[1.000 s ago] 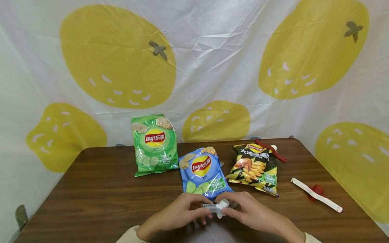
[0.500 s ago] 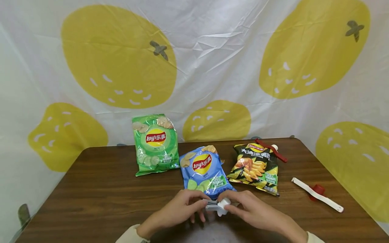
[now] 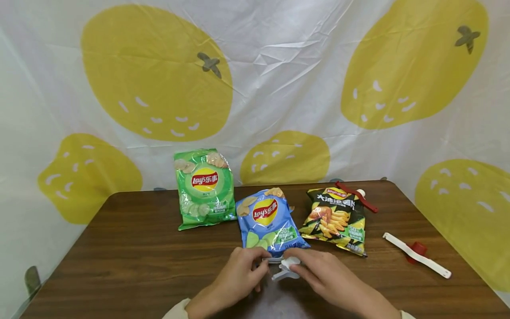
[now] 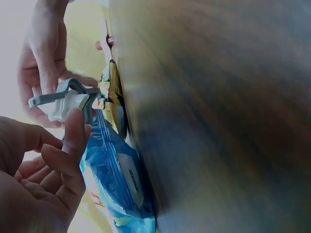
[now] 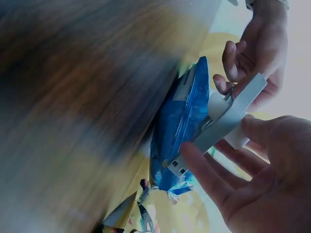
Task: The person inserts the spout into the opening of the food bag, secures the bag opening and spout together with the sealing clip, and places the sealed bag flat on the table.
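Just in front of the blue chip bag point(image 3: 267, 221), both hands hold a grey bag clip with a white capped spout point(image 3: 287, 267). My left hand point(image 3: 237, 277) pinches one arm of the clip between thumb and fingers. The white cap end is gripped by my right hand point(image 3: 332, 274), thumb on the near side. The clip's two arms stand apart, one angled toward me. In the right wrist view the clip's flat grey arm point(image 5: 228, 121) lies along the right fingers and thumb. The left fingertips are partly hidden behind the clip there.
A green chip bag point(image 3: 205, 190) stands at the back left. On the right lies a black chip bag point(image 3: 334, 217) with a red clip point(image 3: 356, 196) across its top. A white clip with a red cap point(image 3: 416, 254) rests farther right on the brown table point(image 3: 151, 248).
The clip's arms have swung apart, the near one dropping toward me. My left hand has shifted slightly, and its fingers now pinch the far arm.
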Motion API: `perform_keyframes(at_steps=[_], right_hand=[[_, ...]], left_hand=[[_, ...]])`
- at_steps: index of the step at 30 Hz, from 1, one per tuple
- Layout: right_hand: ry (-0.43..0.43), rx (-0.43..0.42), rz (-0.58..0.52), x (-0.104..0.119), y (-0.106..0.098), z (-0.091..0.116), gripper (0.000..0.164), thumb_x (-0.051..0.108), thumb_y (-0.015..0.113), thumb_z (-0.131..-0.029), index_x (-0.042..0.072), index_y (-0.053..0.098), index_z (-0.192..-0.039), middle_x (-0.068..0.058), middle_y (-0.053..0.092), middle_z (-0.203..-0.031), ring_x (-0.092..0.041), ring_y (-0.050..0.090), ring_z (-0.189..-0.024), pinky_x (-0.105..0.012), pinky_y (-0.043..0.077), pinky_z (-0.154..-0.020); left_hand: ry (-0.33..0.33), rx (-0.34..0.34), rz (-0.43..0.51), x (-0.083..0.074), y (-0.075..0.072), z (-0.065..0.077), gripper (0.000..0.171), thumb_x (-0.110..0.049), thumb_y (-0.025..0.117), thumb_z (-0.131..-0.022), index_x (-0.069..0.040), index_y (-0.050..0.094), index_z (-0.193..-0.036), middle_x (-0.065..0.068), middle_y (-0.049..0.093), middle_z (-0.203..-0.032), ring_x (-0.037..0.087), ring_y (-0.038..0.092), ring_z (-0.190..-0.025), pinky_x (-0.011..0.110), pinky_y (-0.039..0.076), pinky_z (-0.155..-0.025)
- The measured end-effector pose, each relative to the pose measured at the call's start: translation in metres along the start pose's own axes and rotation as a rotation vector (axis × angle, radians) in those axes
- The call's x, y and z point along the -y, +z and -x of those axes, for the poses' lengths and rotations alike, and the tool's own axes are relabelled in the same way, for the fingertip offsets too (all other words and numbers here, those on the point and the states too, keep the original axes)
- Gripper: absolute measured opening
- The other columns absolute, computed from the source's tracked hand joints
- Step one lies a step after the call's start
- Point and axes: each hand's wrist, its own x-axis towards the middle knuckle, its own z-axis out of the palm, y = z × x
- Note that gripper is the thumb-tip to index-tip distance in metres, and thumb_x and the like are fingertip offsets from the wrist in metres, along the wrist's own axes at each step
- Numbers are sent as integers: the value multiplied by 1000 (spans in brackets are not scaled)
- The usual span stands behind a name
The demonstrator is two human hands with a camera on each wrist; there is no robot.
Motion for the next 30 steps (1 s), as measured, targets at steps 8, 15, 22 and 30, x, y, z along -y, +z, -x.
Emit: perform_keyframes(at_steps=[8,15,22,30], right_hand=[[-58,-128,136,1,-4,-1,30,16,70,-94,22,67,-123,11,60,-114,-2,53,-99,-25,51,-78],[-78,-130,92,-1,-9,-1,29,15,67,-96,20,66,-124,11,61,-117,-5,55,-103,-29,51,-82],[-84,-164,110,-3,-11,-2,29,12,70,-93,17,67,-122,12,62,-114,-6,56,-102,-31,51,-83],[4,-215,119,-7,-17,-3,30,12,69,-94,13,65,-124,9,66,-111,-4,60,-96,-31,53,-79]], left_hand=[[11,69,-56,4,-1,2,13,-2,59,-94,-4,71,-99,-9,57,-50,-3,53,-38,19,41,-37],[20,75,-232,0,-2,3,12,-4,65,-91,-7,73,-99,-15,50,-49,-7,43,-32,15,42,-44],[41,39,-362,-5,-9,2,11,-9,70,-89,-10,75,-98,-7,71,-79,-4,60,-68,21,51,-64],[82,-106,-386,-7,-34,-5,10,-5,68,-88,-9,75,-95,-1,73,-87,2,60,-70,24,51,-62]])
